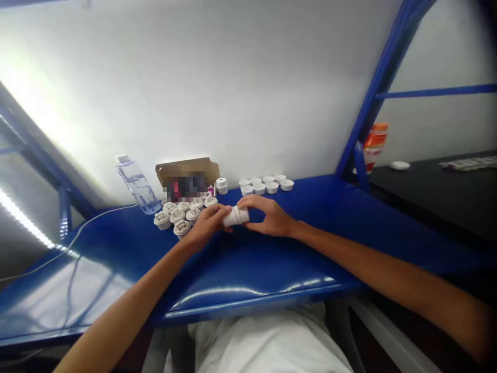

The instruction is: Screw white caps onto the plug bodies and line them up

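Above the middle of the blue table, both hands meet on a white round plastic fitting [235,215] with a raised ring around it, held tilted on its side. My left hand [209,223] grips its left end with curled fingers. At the other end, my right hand [269,215] closes thumb and fingers round the rim. Just left of my left hand stand several white round parts [177,215] with small fittings showing on top. Beyond the hands, several white open cups [271,187] sit in two rows.
A clear water bottle [137,184] leans beside an open cardboard box [212,168] with blurred contents. A similar white fitting [221,185] stands by the box. A cable [91,220] crosses the blue table [248,274] at left. Blue frame posts [368,103] flank the table.
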`<control>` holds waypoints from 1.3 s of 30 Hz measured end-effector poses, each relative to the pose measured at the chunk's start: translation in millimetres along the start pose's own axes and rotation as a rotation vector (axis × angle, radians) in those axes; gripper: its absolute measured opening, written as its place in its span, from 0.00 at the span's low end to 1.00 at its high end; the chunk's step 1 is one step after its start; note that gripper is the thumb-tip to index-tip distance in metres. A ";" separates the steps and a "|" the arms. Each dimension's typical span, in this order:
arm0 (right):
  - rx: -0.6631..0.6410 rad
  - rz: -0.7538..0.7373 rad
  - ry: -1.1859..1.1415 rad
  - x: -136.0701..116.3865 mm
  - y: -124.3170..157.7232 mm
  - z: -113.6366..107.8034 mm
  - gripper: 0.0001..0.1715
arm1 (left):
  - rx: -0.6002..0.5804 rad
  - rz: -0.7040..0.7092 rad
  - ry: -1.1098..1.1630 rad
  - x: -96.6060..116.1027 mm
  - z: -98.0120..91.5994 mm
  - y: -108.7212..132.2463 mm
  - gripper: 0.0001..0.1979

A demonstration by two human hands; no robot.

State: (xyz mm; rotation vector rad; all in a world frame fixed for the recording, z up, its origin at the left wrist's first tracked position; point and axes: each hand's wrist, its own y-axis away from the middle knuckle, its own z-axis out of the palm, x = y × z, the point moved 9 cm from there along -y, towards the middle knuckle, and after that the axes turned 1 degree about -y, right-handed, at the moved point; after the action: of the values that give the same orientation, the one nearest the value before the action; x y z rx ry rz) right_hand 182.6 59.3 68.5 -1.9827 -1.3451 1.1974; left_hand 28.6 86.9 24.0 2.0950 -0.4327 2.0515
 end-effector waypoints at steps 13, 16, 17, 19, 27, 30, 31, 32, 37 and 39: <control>-0.014 0.071 0.008 4.1 -1.8 -3.0 0.19 | 0.001 -0.065 0.037 -3.2 0.8 0.8 0.22; -0.029 0.075 0.024 4.0 -0.9 -1.0 0.19 | 0.010 -0.066 0.057 -2.4 1.2 1.5 0.22; -0.030 0.074 0.024 3.7 -0.7 -0.7 0.19 | 0.014 -0.067 0.056 -2.1 1.2 1.8 0.22; -0.028 0.056 0.024 1.6 -0.6 -0.6 0.19 | 0.022 -0.068 0.046 -1.6 0.8 2.1 0.21; -0.047 0.086 -0.024 2.2 0.0 2.2 0.21 | 0.007 -0.049 0.013 -3.2 -0.9 0.1 0.22; -0.050 0.162 -0.108 9.5 2.3 4.2 0.26 | 0.000 -0.024 -0.023 -3.1 -2.6 -1.5 0.21; -0.053 0.197 -0.128 13.2 3.4 5.3 0.27 | 0.007 -0.014 -0.035 -2.9 -3.9 -1.9 0.21; -0.055 0.233 -0.142 17.2 4.6 6.2 0.28 | 0.018 -0.003 -0.049 -2.3 -5.4 -2.2 0.20; -0.051 0.434 -0.253 37.7 10.4 14.4 0.24 | 0.032 0.139 -0.174 13.9 -5.8 0.9 0.20; -0.048 0.554 -0.380 47.4 14.3 21.6 0.25 | 0.000 0.224 -0.234 24.0 -0.5 4.7 0.21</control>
State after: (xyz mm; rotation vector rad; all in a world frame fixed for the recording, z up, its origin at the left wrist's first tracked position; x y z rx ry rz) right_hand 178.2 94.1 27.5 -2.3300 -1.0068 1.8832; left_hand 26.8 80.6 47.5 2.3938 -0.7322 1.9191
